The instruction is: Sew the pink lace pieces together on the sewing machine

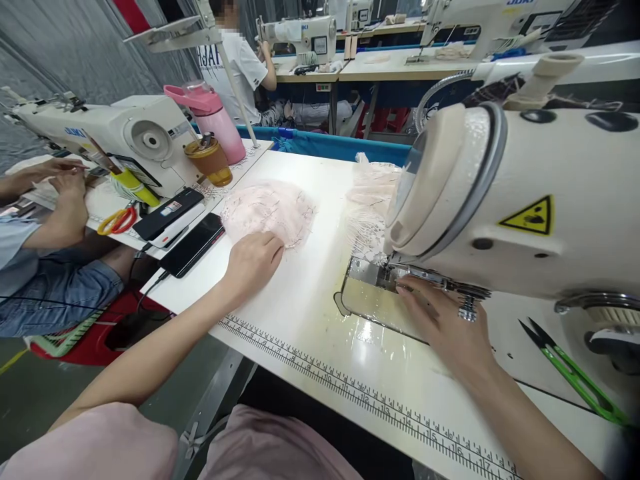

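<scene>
My left hand [253, 261] rests on the near edge of a pile of pale pink lace pieces [270, 208] on the white table [320, 313]; its fingers curl down onto the fabric in a pinch. My right hand [443, 320] lies flat on the metal needle plate [373, 297] under the head of the cream sewing machine [525, 200], fingers stretched toward the presser foot. More white lace [373, 200] lies behind the needle area.
A black phone [193, 245] and a second phone [167, 213] lie at the table's left edge. Green thread snips [575, 373] lie at right. A pink bottle [215, 117] and amber cup [213, 160] stand behind. A co-worker's hands [63, 183] work at the left machine.
</scene>
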